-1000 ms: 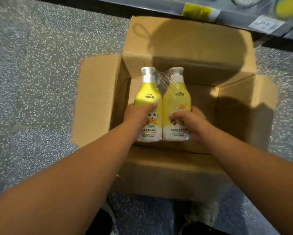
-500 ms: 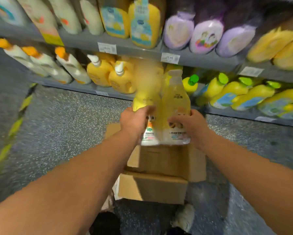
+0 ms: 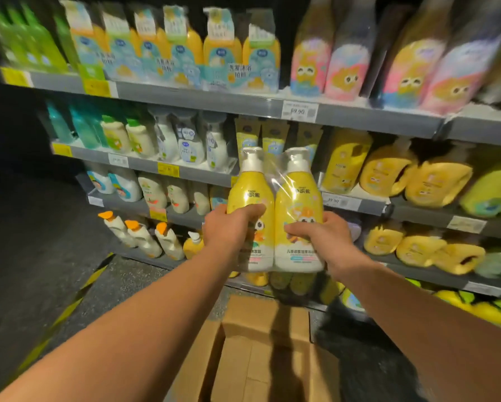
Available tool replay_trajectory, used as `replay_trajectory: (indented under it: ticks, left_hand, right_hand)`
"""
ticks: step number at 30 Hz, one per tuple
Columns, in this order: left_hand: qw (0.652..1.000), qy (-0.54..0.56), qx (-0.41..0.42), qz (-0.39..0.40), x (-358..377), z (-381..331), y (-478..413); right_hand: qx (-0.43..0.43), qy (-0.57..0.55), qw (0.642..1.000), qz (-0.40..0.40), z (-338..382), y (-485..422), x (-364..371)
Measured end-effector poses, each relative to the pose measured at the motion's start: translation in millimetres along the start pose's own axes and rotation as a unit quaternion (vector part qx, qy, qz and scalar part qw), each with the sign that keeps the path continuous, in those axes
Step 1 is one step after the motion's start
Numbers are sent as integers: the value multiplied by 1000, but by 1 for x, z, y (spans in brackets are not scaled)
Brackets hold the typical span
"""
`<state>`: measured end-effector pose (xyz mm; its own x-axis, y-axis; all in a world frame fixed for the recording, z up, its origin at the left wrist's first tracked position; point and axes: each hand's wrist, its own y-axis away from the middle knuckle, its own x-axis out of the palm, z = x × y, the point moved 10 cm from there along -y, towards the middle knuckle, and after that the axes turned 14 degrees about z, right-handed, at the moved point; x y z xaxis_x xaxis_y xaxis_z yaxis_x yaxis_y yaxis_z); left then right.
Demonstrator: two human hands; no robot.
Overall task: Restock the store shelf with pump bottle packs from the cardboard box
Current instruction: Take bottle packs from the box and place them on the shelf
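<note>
I hold a plastic-wrapped pack of two yellow pump bottles [image 3: 275, 195] upright in front of the store shelf [image 3: 214, 100], at about its middle tiers. My left hand [image 3: 229, 227] grips the left bottle around its middle. On the other side, my right hand [image 3: 319, 236] grips the right bottle the same way. The cardboard box [image 3: 260, 349] stands open on the floor below my arms; its inside is mostly in shadow.
The shelf tiers are packed with bottles: yellow and blue packs on top, white pump bottles [image 3: 185, 140] mid-left, yellow pouches [image 3: 417, 175] on the right. Price tags [image 3: 300, 110] line the shelf edges. Dark floor with yellow-black tape [image 3: 78, 297] lies on the left.
Both hands have lifted the bottle pack out of the box and up to the shelf's middle tiers. My view has swung from the box to the shelf.
</note>
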<state>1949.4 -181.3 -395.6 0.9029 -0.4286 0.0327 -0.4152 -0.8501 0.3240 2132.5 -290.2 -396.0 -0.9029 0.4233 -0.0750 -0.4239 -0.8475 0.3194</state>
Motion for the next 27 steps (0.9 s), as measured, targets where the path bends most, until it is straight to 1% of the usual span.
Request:
replay_trajectory:
  ticks: [7, 16, 23, 27]
  left_hand:
    - [998, -22, 56, 33, 15, -87, 1]
    - [985, -62, 110, 113, 32, -186, -23]
    - [983, -70, 118, 119, 47, -213, -44]
    - [986, -59, 113, 108, 68, -219, -56]
  right_hand:
    - [-34, -16, 998, -47, 77, 13, -21]
    - [-88, -5, 987, -132, 167, 18, -37]
    - [-99, 6, 985, -143, 191, 4, -55]
    - [-117, 0, 988, -105, 208, -10, -72]
